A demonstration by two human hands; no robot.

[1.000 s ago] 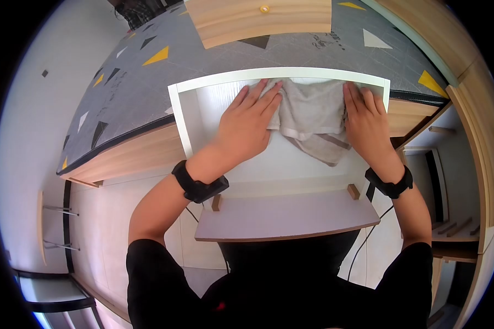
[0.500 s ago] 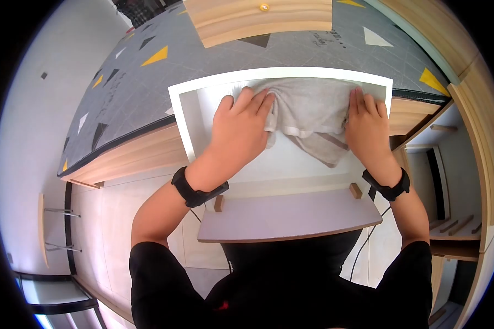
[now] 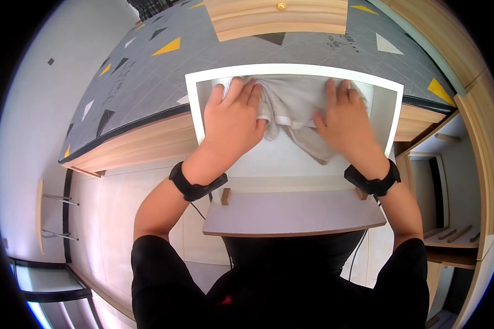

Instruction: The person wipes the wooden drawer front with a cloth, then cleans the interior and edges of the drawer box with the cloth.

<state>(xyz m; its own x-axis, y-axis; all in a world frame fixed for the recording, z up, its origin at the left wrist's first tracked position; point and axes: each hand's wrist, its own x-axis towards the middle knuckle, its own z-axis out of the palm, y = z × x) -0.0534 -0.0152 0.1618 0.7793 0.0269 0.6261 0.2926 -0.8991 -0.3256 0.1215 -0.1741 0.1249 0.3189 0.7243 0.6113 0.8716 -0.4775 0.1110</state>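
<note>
A crumpled grey-beige cloth [image 3: 297, 104] lies in a white-walled drawer [image 3: 291, 69], bunched along its far side with one corner hanging toward me. My left hand [image 3: 231, 120] grips the cloth's left edge, fingers bent against the far wall and thumb by a fold. On the right part of the cloth rests my right hand [image 3: 350, 122], slightly blurred, its fingers stretched out and thumb apart. Cloth under both palms is hidden.
The drawer's lilac-grey front panel [image 3: 293, 214] faces my body. Behind the drawer is a grey patterned mattress [image 3: 148, 71], bearing a wooden panel with a round yellow knob [image 3: 282, 6]. An open wooden cabinet [image 3: 466, 164] stands at the right.
My right hand has shifted left, from the cloth's right edge onto its face, and its fingers have spread. My left hand stays at the left edge. The view has shifted slightly.
</note>
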